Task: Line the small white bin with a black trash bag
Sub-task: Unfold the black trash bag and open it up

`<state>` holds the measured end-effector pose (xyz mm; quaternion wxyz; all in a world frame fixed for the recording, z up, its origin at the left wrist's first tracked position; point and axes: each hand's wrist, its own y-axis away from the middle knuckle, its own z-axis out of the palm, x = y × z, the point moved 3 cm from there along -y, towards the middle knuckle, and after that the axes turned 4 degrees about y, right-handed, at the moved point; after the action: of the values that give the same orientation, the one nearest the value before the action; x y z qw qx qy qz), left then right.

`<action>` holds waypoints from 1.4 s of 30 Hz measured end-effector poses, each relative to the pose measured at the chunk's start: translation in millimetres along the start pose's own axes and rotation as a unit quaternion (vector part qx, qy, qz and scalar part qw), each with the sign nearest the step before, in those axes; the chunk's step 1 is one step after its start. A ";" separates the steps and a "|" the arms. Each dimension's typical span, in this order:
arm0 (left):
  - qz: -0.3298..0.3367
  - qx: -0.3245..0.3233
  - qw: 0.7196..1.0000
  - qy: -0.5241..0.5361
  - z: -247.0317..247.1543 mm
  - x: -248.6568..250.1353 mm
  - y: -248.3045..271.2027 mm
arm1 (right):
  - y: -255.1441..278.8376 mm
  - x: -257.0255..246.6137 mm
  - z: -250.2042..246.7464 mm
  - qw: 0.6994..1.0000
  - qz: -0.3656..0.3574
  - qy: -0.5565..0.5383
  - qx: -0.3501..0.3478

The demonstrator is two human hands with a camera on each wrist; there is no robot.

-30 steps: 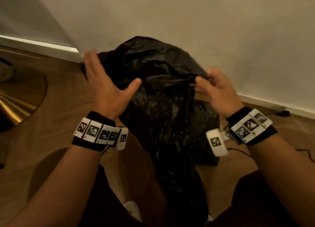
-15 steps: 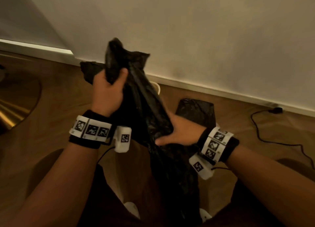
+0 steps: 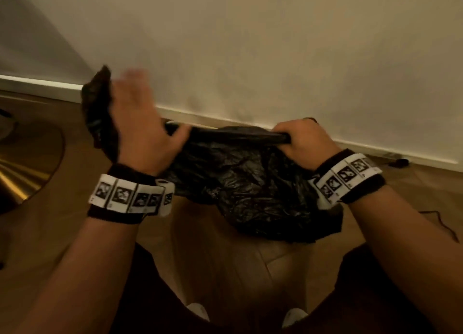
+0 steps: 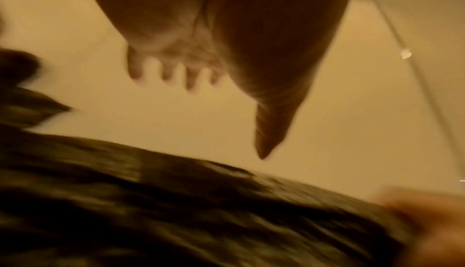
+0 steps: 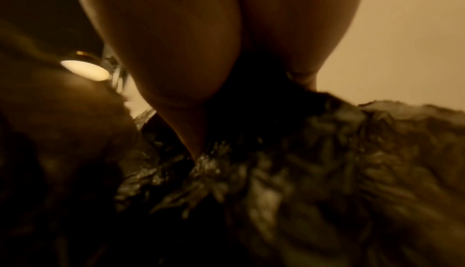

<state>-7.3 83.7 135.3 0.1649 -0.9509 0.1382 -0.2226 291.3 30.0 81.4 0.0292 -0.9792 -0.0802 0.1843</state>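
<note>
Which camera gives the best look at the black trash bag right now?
The head view: the black trash bag shows nearly whole, stretched between the left hand and right hand. The left wrist view shows only a blurred dark stretch; the right wrist view shows crinkled plastic close up.

No words, brands or numbers can be read in any view. The only signs are black-and-white square marker patterns on the white band at the left wrist (image 3: 130, 196) and on the white band at the right wrist (image 3: 347, 177), too blurred to decode.
</note>
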 end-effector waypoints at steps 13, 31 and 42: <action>0.044 -0.220 0.970 0.094 15.5 -17.8 12.3 | -1.0 9.5 -88.3 0.986 0.092 0.136 0.009; -0.026 -0.071 0.942 0.327 -12.1 56.4 -21.8 | 26.4 -66.1 -45.0 0.911 0.054 -0.364 -0.186; -0.094 -0.111 0.846 0.513 -76.1 134.8 -14.9 | 10.9 -109.9 -149.9 0.721 0.128 -0.678 0.066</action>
<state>76.2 32.8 256.3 -0.0578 -0.7217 0.1365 -0.6762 246.6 -3.3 259.0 0.0077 -0.5892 0.0599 0.8057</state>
